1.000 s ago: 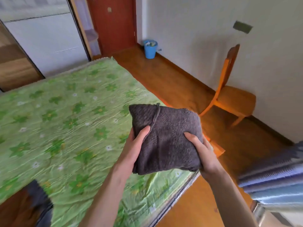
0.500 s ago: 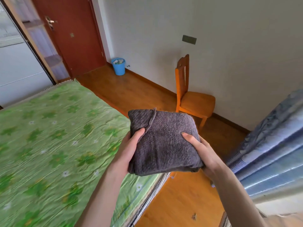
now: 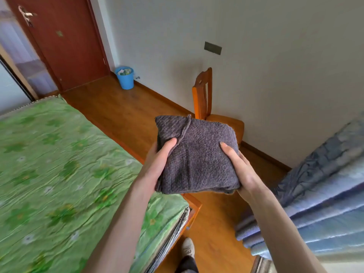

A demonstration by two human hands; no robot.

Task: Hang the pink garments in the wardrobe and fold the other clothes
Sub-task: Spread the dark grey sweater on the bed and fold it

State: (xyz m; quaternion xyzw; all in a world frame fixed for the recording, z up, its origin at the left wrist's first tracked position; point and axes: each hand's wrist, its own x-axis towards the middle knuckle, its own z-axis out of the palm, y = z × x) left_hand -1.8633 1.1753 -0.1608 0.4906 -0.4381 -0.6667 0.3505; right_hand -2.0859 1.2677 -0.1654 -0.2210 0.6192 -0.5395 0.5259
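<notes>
Above the bed's (image 3: 59,164) corner, the left hand (image 3: 157,168) and right hand (image 3: 242,170) hold a folded grey sweater (image 3: 199,154), fingers curled around its sides

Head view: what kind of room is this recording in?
Most likely a home bedroom: a bed with a green floral sheet, a wooden chair against the wall, blue curtains and a red-brown door. Both hands hold a folded grey knit garment.
</notes>
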